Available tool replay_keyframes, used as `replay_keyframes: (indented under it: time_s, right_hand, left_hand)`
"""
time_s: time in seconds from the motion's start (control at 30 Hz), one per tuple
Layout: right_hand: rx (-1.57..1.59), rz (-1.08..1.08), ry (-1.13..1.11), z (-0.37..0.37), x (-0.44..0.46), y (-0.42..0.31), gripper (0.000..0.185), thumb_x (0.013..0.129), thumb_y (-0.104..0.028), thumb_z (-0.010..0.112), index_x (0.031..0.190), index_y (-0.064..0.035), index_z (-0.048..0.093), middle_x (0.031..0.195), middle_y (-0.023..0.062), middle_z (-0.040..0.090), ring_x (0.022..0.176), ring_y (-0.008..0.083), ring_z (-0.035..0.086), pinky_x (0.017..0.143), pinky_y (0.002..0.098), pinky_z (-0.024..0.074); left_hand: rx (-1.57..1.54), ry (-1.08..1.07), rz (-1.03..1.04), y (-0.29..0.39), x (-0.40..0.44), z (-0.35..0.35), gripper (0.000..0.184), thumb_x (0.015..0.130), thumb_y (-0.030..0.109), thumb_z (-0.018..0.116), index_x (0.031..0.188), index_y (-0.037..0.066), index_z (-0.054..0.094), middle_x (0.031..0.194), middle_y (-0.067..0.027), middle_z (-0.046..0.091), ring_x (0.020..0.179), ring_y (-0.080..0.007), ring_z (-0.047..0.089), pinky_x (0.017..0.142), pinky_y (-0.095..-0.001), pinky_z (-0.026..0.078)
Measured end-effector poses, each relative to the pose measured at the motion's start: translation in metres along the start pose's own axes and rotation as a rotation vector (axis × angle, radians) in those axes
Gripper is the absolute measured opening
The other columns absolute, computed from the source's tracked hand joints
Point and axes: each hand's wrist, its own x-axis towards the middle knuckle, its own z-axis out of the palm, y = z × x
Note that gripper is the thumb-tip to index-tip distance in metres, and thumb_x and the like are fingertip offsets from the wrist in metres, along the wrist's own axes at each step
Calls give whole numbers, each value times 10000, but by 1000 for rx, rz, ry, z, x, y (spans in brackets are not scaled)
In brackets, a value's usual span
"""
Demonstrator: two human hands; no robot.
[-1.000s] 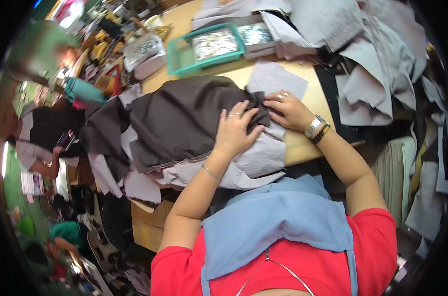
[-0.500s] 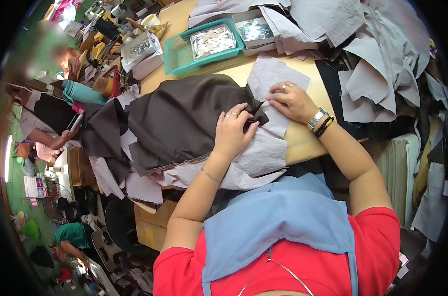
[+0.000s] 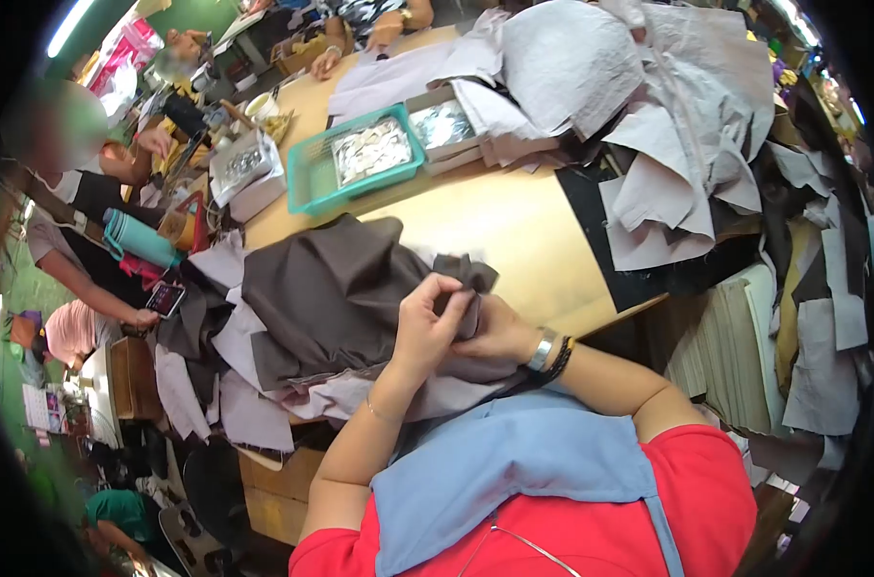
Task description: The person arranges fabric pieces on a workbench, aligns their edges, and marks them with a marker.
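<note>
Dark brown fabric (image 3: 331, 288) lies bunched on the wooden table (image 3: 514, 216), over pale grey cloth (image 3: 249, 409). Near the table's front edge, my left hand (image 3: 432, 317) pinches the right end of the dark fabric between thumb and forefinger. My right hand (image 3: 499, 332) is close beside it, its fingers closed on the same gathered end and partly hidden behind the cloth and my left hand.
Behind the fabric stand a teal basket (image 3: 307, 178) of small pale pieces and a box (image 3: 442, 125) of shiny pieces. Grey cloth piles (image 3: 648, 183) lie right. At left, a person's hand (image 3: 146, 317) holds a phone near a teal bottle (image 3: 140, 238).
My hands have come together, lower and nearer my body, with the fabric's right end pulled along. The view has shifted. Another person's hands now show at the table's far side.
</note>
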Motion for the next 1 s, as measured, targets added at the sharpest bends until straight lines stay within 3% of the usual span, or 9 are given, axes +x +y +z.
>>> replay_keyframes:
  time_s: [0.17, 0.33, 0.57, 0.6, 0.67, 0.73, 0.77, 0.87, 1.0]
  right_hand:
    - [-287, -365, 344, -35, 12, -9, 303, 843, -84, 630, 1146, -74, 642, 1048, 137, 679, 940, 265, 655, 815, 376, 518]
    - [-1065, -461, 835, -209, -30, -73, 223, 895, -182, 595, 1034, -9, 619, 953, 199, 658, 852, 343, 630, 747, 438, 504]
    - [-1716, -595, 1459, -416, -96, -174, 413, 967, -320, 545, 877, 81, 585, 819, 284, 630, 728, 451, 595, 651, 525, 483]
    - [-1611, -605, 1362, -408, -85, -157, 492, 965, -306, 393, 795, 53, 685, 713, 137, 681, 646, 243, 623, 603, 385, 499]
    - [-1614, 444, 942, -566, -102, 1, 508, 848, -160, 644, 1340, -79, 548, 1225, 221, 616, 1090, 382, 599, 943, 448, 474]
    - [-1402, 270, 925, -549, -102, 74, 729, 873, -352, 683, 1497, -145, 368, 1539, 223, 333, 1413, 435, 302, 1129, 508, 303]
    - [-1382, 461, 1102, -455, -84, 25, 737, 856, -452, 694, 1481, -191, 404, 1556, 166, 333, 1418, 399, 317, 1094, 618, 286]
    - [-1431, -33, 1300, -348, -63, 11, 567, 907, -391, 659, 1417, -210, 488, 1526, 86, 399, 1405, 313, 375, 1061, 678, 274]
    - [-1170, -364, 912, -208, -42, 1, 367, 863, -197, 714, 1217, -139, 635, 1402, 66, 539, 1322, 295, 483, 1096, 641, 239]
  left_hand:
    - [382, 28, 531, 41, 4, -6, 402, 799, 158, 784, 1155, 60, 625, 1287, -175, 588, 1198, -394, 566, 1003, -429, 451]
    - [472, 207, 694, 10, -7, -21, 481, 802, 228, 783, 1226, 114, 589, 1380, -184, 508, 1298, -367, 485, 1118, -535, 267]
    - [730, -117, 156, -49, -12, -15, 464, 885, 284, 684, 1298, 128, 541, 1478, -182, 393, 1327, -380, 428, 1099, -594, 305]
    - [733, -134, 156, -50, -14, -15, 462, 890, 300, 674, 1299, 133, 539, 1484, -179, 385, 1333, -378, 423, 1101, -601, 299]
    - [733, -174, 161, -49, -13, -14, 458, 900, 330, 656, 1301, 143, 535, 1496, -171, 367, 1345, -372, 413, 1104, -614, 287]
    - [718, -152, 164, -52, -13, -17, 457, 891, 328, 667, 1295, 155, 541, 1493, -164, 375, 1340, -374, 415, 1088, -625, 295]
    - [711, -144, 162, -54, -15, -18, 456, 887, 327, 672, 1292, 161, 544, 1491, -160, 380, 1338, -375, 416, 1080, -631, 298]
    - [853, -99, 177, -54, -16, -34, 482, 862, 340, 694, 1290, 170, 551, 1491, -148, 386, 1333, -368, 421, 1059, -629, 314]
    - [1220, 282, 128, -46, -4, -96, 530, 832, 375, 711, 1291, 162, 553, 1486, -145, 395, 1336, -354, 421, 1058, -641, 294]
